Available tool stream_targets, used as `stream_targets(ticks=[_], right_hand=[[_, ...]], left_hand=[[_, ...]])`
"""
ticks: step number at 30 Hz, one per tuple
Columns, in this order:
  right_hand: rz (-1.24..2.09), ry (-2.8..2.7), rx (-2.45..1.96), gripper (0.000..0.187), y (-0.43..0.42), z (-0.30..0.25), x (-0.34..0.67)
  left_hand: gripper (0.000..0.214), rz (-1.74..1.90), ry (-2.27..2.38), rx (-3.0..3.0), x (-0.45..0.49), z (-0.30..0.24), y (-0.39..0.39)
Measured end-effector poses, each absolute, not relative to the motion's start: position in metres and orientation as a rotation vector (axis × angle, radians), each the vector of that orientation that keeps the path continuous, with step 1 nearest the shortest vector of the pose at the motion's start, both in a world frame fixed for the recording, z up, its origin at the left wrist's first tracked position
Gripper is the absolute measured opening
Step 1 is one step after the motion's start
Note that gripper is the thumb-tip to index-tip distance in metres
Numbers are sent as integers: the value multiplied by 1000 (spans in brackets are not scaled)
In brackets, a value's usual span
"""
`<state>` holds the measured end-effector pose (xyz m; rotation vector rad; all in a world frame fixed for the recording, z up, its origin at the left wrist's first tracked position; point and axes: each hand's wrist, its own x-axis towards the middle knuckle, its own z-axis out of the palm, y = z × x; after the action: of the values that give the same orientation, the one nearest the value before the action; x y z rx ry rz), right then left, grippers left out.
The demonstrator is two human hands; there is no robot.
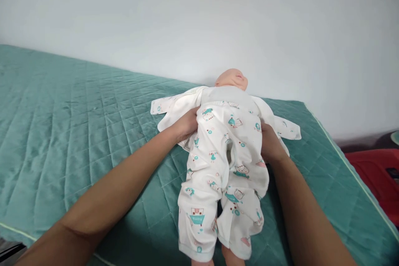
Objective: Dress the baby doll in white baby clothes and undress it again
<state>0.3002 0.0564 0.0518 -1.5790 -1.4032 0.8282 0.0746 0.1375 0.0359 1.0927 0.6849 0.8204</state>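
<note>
l hand (pixel 188 124) & r hand (pixel 270 143) at sides of wht pants (pixel 210 168) on doll (pixel 231 78), atop grn quilt (pixel 93 129).

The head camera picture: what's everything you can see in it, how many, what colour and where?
Doll: one, peach, lying on the quilt, head near the wall
Trousers: one pair, white with teal and pink pictures, on the doll
Jacket: one, white with printed sleeves, spread open around the doll
Quilt: one, green with pale edging, under the doll
Wall: one, pale grey, behind
Red object: one, red, far right, unclear what
Left forearm: one, bare, coming from lower left
Right forearm: one, bare, coming from lower right
Left grip: one, bare, at the trousers' left edge, partly hidden
Right grip: one, bare, at their right edge, partly hidden
</note>
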Motion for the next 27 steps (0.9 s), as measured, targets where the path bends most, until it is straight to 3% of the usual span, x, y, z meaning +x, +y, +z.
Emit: stream_targets(ticks=[9, 14, 20, 27], right_hand=[[636, -1436, -1599, 27, 59, 54, 297], [515, -1510, -1600, 30, 60, 50, 297], [476, -1619, -1578, 25, 59, 45, 301], [533, -1536, -1657, 24, 59, 50, 298]], left_hand=[[19, 833, 688, 965, 77, 37, 138], [22, 851, 706, 973, 77, 36, 138], [31, 891, 718, 1184, 74, 27, 140], [19, 1006, 807, 1697, 64, 27, 144]])
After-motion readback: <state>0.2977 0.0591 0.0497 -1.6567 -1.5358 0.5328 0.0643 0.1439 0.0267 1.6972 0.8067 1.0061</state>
